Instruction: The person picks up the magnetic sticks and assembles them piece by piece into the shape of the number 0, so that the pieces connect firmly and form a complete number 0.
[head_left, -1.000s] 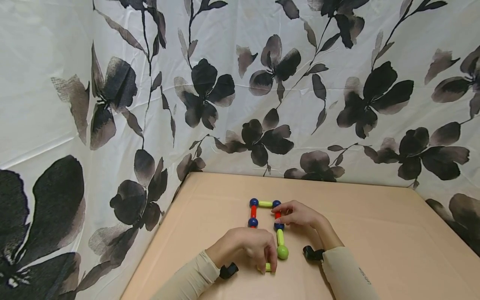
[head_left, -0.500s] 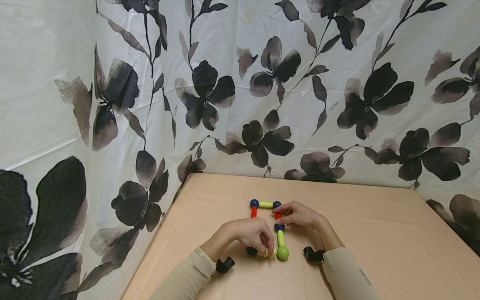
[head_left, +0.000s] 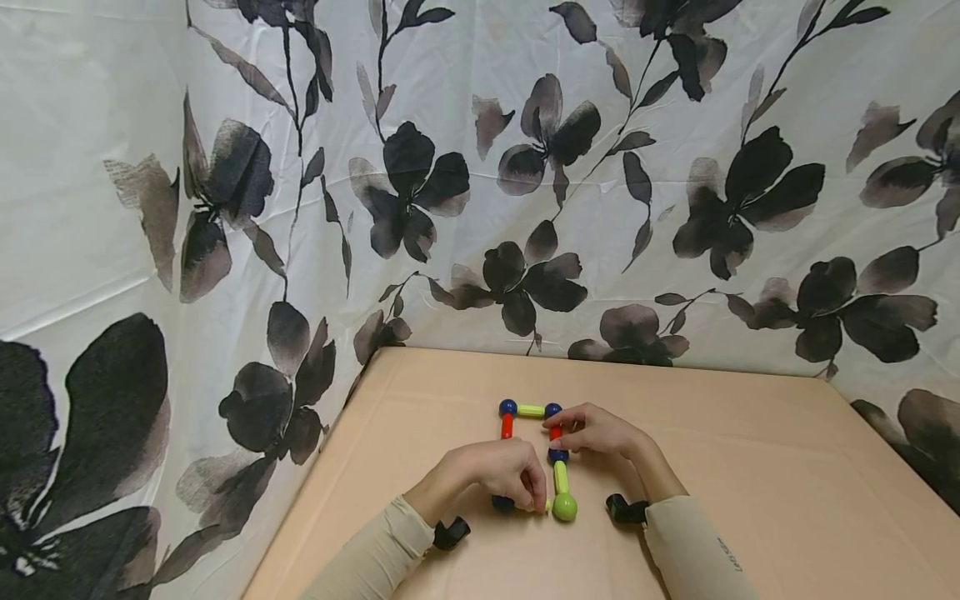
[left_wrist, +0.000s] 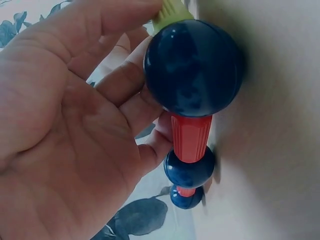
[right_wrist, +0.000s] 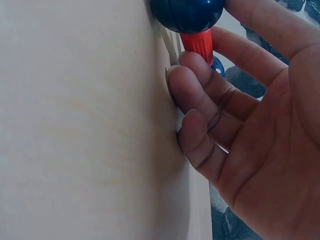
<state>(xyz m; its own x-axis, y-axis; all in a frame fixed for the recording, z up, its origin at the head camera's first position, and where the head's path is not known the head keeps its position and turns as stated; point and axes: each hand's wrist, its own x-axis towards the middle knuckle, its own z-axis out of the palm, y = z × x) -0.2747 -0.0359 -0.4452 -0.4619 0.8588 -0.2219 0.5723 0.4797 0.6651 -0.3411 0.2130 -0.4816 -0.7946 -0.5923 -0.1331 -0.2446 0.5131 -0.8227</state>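
Observation:
A rectangular frame of magnetic rods and balls lies on the table. My left hand pinches a yellow-green rod at the near side, between a dark blue ball and the lime green ball. My fingers cover most of that rod in the head view. The left side runs along red rods and blue balls. My right hand holds the right side by its red rod, thumb against a blue ball. From there a yellow-green rod leads to the lime green ball.
The frame's far side is another yellow-green rod between two blue balls. A tan table lies beneath everything, with a flower-printed cloth behind it. Black wrist devices show at both sleeves.
My left hand has moved away from me with the yellow-green rod, bringing it to the near side beside the lime green ball. The right hand has stayed put.

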